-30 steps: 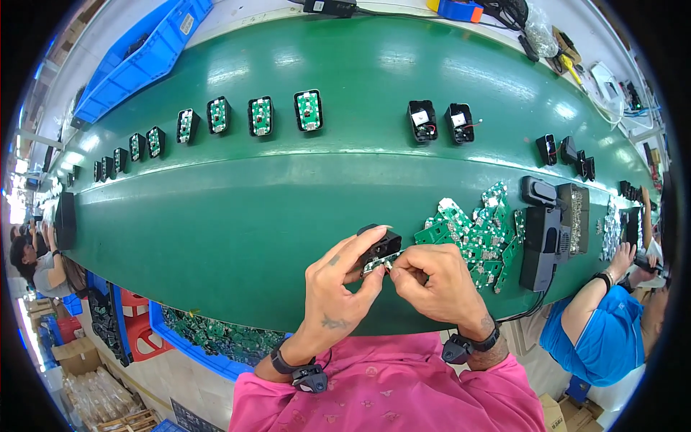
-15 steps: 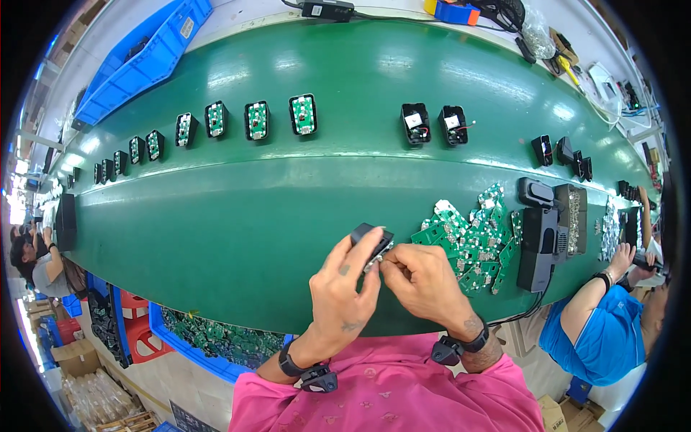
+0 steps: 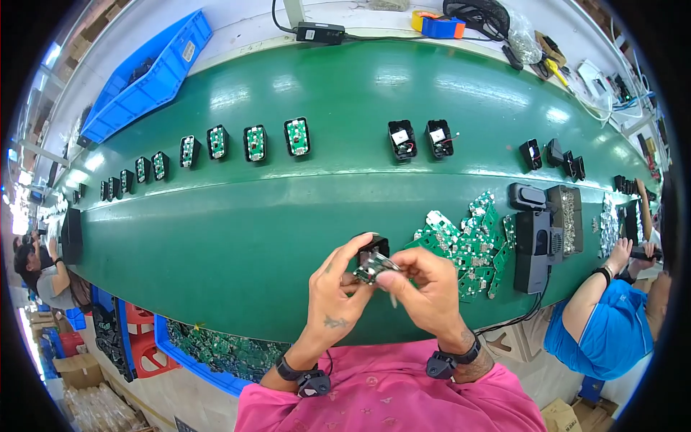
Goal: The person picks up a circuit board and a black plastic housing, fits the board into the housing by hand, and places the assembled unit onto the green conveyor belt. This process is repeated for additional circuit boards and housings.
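Note:
Near the front edge of the green bench, my left hand [image 3: 335, 288] is closed around a small black plastic housing [image 3: 377, 245], its open side up. A green circuit board [image 3: 373, 266] lies tilted at the housing's mouth. My right hand [image 3: 430, 286] pinches the board's right edge between thumb and fingers. Whether the left fingertips touch the board too I cannot tell. A thin pale strip hangs below the right thumb, too blurred to name. To the right of my hands spreads a loose pile of green circuit boards [image 3: 468, 248].
Several housings with boards [image 3: 296, 137] line the back left; two housings with white parts and red wires [image 3: 402, 140] stand further right. A dark device [image 3: 531, 252] sits beside a tray of small metal parts [image 3: 580, 216]. A blue bin [image 3: 164, 333] stands lower left. Co-workers sit at both sides.
The housing has turned so its opening faces up, and the board now shows over it. My right hand has shifted from a curled pinch to gripping the board. The view has tilted slightly.

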Action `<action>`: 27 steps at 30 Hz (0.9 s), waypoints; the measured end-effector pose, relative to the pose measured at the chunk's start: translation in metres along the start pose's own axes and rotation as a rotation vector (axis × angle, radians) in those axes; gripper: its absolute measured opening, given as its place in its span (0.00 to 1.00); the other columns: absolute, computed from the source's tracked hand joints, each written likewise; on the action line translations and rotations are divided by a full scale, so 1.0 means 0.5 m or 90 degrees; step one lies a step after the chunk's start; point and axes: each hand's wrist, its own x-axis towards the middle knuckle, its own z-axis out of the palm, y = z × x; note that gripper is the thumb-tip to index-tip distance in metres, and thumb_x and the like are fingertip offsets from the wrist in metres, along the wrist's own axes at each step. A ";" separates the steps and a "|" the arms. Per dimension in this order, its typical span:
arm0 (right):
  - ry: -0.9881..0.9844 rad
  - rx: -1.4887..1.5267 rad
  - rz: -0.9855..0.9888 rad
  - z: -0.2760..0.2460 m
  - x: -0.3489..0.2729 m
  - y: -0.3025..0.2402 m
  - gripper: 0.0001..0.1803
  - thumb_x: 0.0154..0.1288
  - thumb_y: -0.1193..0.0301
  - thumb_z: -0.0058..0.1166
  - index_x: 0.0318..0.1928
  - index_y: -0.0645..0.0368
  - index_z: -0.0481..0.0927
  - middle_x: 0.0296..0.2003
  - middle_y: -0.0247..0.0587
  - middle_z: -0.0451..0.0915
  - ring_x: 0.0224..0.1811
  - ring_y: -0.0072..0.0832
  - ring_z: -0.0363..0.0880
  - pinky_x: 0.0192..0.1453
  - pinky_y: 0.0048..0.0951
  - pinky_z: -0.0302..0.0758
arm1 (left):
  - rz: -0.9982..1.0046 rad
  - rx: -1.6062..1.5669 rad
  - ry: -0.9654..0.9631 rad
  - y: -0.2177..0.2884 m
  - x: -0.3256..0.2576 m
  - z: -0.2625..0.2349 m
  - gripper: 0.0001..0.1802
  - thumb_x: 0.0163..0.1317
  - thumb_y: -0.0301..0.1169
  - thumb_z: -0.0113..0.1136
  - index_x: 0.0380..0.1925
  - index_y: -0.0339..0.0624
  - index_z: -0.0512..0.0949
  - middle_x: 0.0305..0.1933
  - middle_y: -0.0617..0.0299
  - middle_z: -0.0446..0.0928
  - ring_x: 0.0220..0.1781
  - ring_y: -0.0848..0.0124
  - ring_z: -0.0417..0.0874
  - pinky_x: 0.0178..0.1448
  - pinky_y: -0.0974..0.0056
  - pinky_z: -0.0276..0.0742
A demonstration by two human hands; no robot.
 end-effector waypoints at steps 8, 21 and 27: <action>-0.094 -0.107 -0.001 -0.043 0.006 -0.007 0.11 0.71 0.73 0.56 0.30 0.65 0.79 0.21 0.33 0.77 0.22 0.18 0.73 0.24 0.22 0.67 | 0.069 0.080 0.025 -0.008 0.008 0.003 0.32 0.55 0.10 0.60 0.62 0.43 0.75 0.60 0.54 0.75 0.48 0.72 0.85 0.44 0.70 0.86; -0.031 -0.246 -0.024 -0.034 0.000 -0.028 0.15 0.68 0.68 0.61 0.27 0.65 0.79 0.16 0.34 0.74 0.17 0.19 0.70 0.22 0.26 0.64 | 0.170 0.179 0.096 0.012 0.000 0.031 0.30 0.58 0.12 0.53 0.63 0.42 0.75 0.53 0.49 0.81 0.39 0.65 0.86 0.41 0.65 0.83; 0.012 -0.313 -0.018 -0.033 0.007 -0.013 0.18 0.67 0.67 0.63 0.22 0.65 0.80 0.12 0.32 0.71 0.15 0.16 0.68 0.20 0.25 0.61 | -0.009 -0.104 0.000 0.030 -0.003 0.015 0.26 0.65 0.16 0.54 0.64 0.39 0.71 0.54 0.52 0.80 0.37 0.72 0.87 0.41 0.67 0.86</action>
